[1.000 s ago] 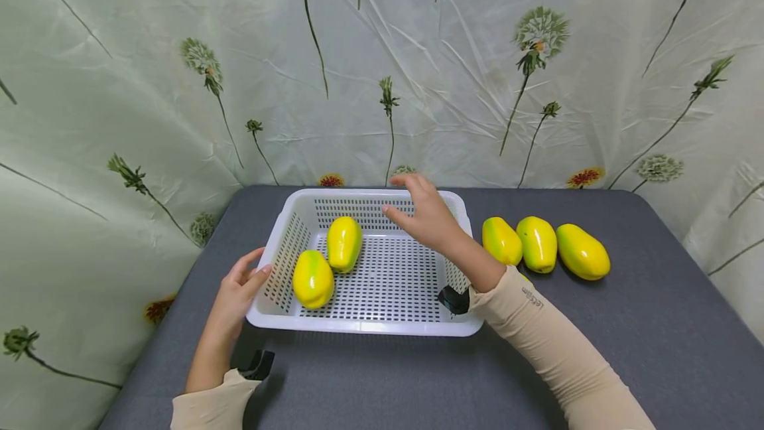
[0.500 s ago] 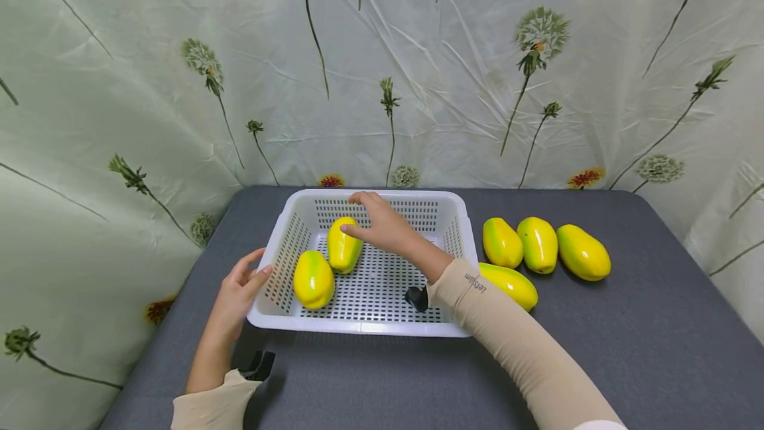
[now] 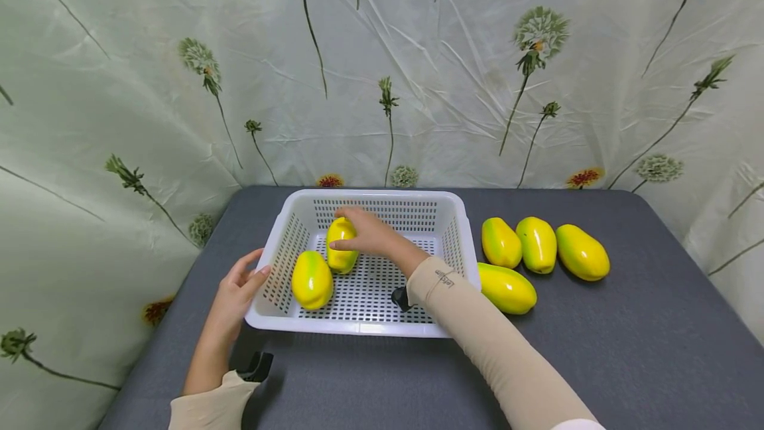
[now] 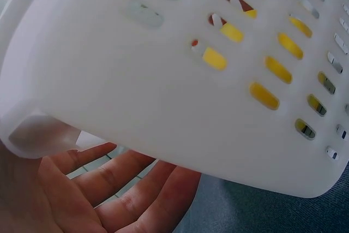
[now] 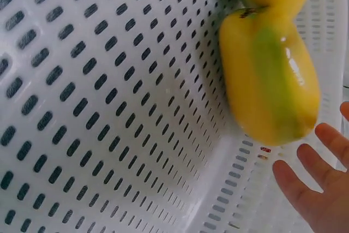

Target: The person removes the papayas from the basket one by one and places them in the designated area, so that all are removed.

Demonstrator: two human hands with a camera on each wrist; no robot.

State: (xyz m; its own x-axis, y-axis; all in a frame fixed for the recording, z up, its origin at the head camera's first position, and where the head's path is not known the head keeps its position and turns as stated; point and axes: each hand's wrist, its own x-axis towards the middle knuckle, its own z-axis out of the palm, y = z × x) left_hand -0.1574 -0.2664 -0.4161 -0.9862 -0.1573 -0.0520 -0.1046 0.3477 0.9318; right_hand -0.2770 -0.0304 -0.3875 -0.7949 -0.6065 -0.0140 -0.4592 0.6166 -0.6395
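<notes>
A white slotted basket [image 3: 459, 217] stands on the grey table, with two yellow-green fruits inside. My right hand [image 3: 353, 231] reaches in from the right and lies over the far fruit [image 3: 342, 259], fingers spread. In the right wrist view its fingertips [image 5: 313, 186] show straight, just past the end of a fruit [image 5: 270, 80], not wrapped round it. The near fruit [image 3: 312, 280] lies by the basket's left wall. My left hand [image 3: 241, 281] rests against the basket's front left corner, with its fingers [image 4: 117, 186] straight under the basket's rim [image 4: 163, 107].
Several more yellow-green fruits lie on the table right of the basket: three in a row [image 3: 537, 244] and one nearer [image 3: 507, 288]. A flower-printed cloth [image 3: 418, 85] hangs behind and to the left. The table's front [image 3: 382, 383] is bare grey.
My right hand has moved left across the basket from its far right rim onto the far fruit, uncovering the nearer fruit on the table. The left hand has stayed put.
</notes>
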